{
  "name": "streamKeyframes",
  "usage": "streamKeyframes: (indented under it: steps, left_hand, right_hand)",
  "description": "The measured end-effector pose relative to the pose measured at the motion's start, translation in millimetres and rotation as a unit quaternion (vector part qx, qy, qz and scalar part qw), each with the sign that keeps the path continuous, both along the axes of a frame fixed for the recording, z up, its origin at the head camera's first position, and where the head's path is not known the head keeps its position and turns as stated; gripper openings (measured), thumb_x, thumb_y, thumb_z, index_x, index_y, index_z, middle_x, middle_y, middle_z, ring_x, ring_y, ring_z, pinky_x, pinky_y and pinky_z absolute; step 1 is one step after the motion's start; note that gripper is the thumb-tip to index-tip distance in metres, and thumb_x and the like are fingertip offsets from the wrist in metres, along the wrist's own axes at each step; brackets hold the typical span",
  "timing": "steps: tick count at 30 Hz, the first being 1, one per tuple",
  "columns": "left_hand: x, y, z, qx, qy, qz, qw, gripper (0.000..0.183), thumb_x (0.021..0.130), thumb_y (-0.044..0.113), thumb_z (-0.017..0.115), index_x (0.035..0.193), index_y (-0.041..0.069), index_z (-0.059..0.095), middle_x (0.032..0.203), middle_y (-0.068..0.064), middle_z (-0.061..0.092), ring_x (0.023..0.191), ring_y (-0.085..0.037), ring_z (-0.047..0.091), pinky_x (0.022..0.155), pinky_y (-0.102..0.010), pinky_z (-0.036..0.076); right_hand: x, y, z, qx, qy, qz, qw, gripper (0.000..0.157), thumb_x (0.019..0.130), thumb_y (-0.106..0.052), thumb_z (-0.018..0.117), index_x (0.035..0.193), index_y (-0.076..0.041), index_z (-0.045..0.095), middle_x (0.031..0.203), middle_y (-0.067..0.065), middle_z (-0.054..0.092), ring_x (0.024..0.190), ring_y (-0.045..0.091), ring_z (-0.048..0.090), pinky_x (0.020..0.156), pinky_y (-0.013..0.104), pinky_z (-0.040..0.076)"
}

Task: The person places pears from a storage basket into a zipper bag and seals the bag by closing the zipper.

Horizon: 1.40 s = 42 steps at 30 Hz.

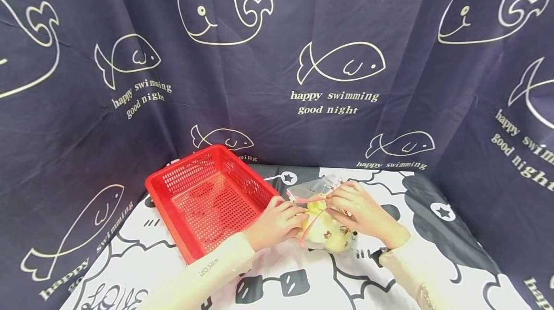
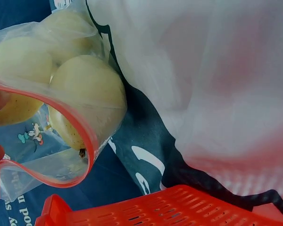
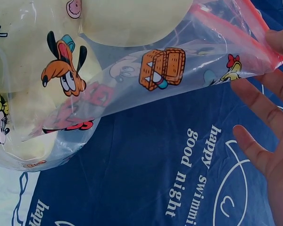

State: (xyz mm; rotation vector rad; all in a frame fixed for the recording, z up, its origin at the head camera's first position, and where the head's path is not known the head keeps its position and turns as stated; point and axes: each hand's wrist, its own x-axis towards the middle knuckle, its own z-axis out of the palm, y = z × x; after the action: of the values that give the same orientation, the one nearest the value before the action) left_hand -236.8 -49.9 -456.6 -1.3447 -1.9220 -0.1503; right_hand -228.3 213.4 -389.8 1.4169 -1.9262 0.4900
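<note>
A clear zip bag (image 1: 318, 190) with cartoon prints and a pinkish-red zip edge lies on the cloth. Several pale yellow round fruits, pear-like in look, fill it; one pear (image 2: 89, 94) shows near the open mouth in the left wrist view. My left hand (image 1: 277, 221) grips the mouth's left side, its fingertips only partly visible at the left wrist view's edge. On the other side, my right hand (image 1: 361, 211) pinches the zip corner between thumb and forefinger, while its other fingers spread apart, as the right wrist view shows.
A red perforated basket (image 1: 173, 226) stands left of the bag, with my left forearm passing over its near right corner. Under everything lies a black-and-white printed cloth (image 1: 277, 264). Dark blue curtains (image 1: 277, 69) with whale and fish drawings close off the back and sides.
</note>
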Motion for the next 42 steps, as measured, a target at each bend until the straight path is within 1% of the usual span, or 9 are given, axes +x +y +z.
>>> streamKeyframes:
  steps: [7,14,19,23,28,31,34,39,42]
  left_hand:
    - [2.9,-5.5,7.5,-0.011,-0.013,0.009,0.9998,0.042,0.077,0.033,0.084,0.113,0.018,0.071,0.108,0.006,0.069,0.101,-0.014,0.061,0.086,-0.038,0.041]
    - [3.7,-17.0,11.9,-0.005,-0.048,0.022,0.9986,0.045,0.074,0.034,0.086,0.111,0.015,0.072,0.110,0.002,0.069,0.100,-0.017,0.061,0.086,-0.040,0.040]
    - [6.2,-21.8,14.3,-0.001,-0.046,0.030,0.9985,0.046,0.072,0.038,0.085,0.110,0.016,0.073,0.109,0.001,0.070,0.098,-0.019,0.061,0.085,-0.041,0.041]
    - [9.0,-23.6,12.8,0.006,-0.039,0.043,0.9983,0.048,0.072,0.042,0.080,0.109,0.013,0.070,0.107,0.001,0.069,0.096,-0.020,0.061,0.084,-0.041,0.042]
    - [12.6,-25.0,9.3,0.008,-0.032,0.047,0.9984,0.039,0.071,0.043,0.078,0.096,0.014,0.070,0.098,0.002,0.068,0.092,-0.020,0.059,0.082,-0.040,0.043]
    - [15.7,-24.9,6.9,-0.010,-0.027,0.045,0.9986,0.036,0.071,0.044,0.079,0.091,0.016,0.071,0.094,0.004,0.067,0.091,-0.019,0.059,0.081,-0.040,0.042]
    - [18.1,-23.7,3.8,-0.033,-0.027,0.053,0.9977,0.033,0.072,0.044,0.079,0.091,0.018,0.070,0.095,0.005,0.067,0.092,-0.018,0.058,0.082,-0.040,0.041]
    - [20.1,-21.5,-3.6,-0.074,-0.022,0.072,0.9944,0.031,0.074,0.043,0.080,0.093,0.022,0.069,0.099,0.006,0.066,0.098,-0.017,0.059,0.082,-0.039,0.039]
    - [21.4,-20.3,-7.5,-0.089,-0.032,0.084,0.9920,0.029,0.075,0.041,0.081,0.094,0.023,0.069,0.100,0.007,0.066,0.102,-0.016,0.058,0.083,-0.039,0.039]
  right_hand:
    - [0.2,2.5,-0.4,0.004,-0.014,-0.007,1.000,0.031,0.104,-0.030,0.049,0.091,-0.011,0.070,0.092,-0.002,0.068,0.087,0.017,0.064,0.089,0.041,0.040]
    - [-1.6,2.1,0.0,-0.008,0.005,0.007,1.000,0.028,0.104,-0.028,0.051,0.090,-0.011,0.069,0.091,-0.002,0.068,0.086,0.016,0.064,0.085,0.042,0.042]
    - [-1.5,2.5,-0.3,-0.008,0.005,0.003,1.000,0.031,0.104,-0.029,0.049,0.090,-0.011,0.070,0.091,-0.003,0.068,0.086,0.016,0.064,0.086,0.043,0.041]
    - [-1.7,2.3,-0.7,-0.009,0.006,0.004,1.000,0.032,0.104,-0.029,0.050,0.090,-0.010,0.070,0.091,-0.003,0.068,0.085,0.016,0.064,0.086,0.042,0.041]
    - [-2.9,2.5,-0.7,-0.010,0.008,0.008,1.000,0.029,0.104,-0.028,0.050,0.090,-0.011,0.070,0.091,-0.003,0.068,0.085,0.016,0.064,0.085,0.042,0.041]
    - [-3.1,2.7,-0.4,-0.008,0.005,0.008,1.000,0.030,0.104,-0.028,0.051,0.090,-0.011,0.070,0.091,-0.003,0.068,0.085,0.016,0.064,0.086,0.041,0.041]
    - [-3.5,3.1,-0.9,-0.005,0.002,0.007,1.000,0.030,0.104,-0.028,0.051,0.089,-0.010,0.070,0.091,-0.003,0.068,0.085,0.016,0.064,0.087,0.040,0.040]
    - [-3.0,3.8,-0.8,0.001,-0.009,-0.001,1.000,0.030,0.104,-0.030,0.050,0.090,-0.011,0.069,0.090,-0.003,0.068,0.087,0.016,0.064,0.089,0.038,0.040]
    - [-2.5,3.4,-0.4,0.001,-0.010,-0.001,1.000,0.030,0.104,-0.030,0.050,0.090,-0.011,0.069,0.090,-0.002,0.068,0.086,0.016,0.064,0.089,0.039,0.040]
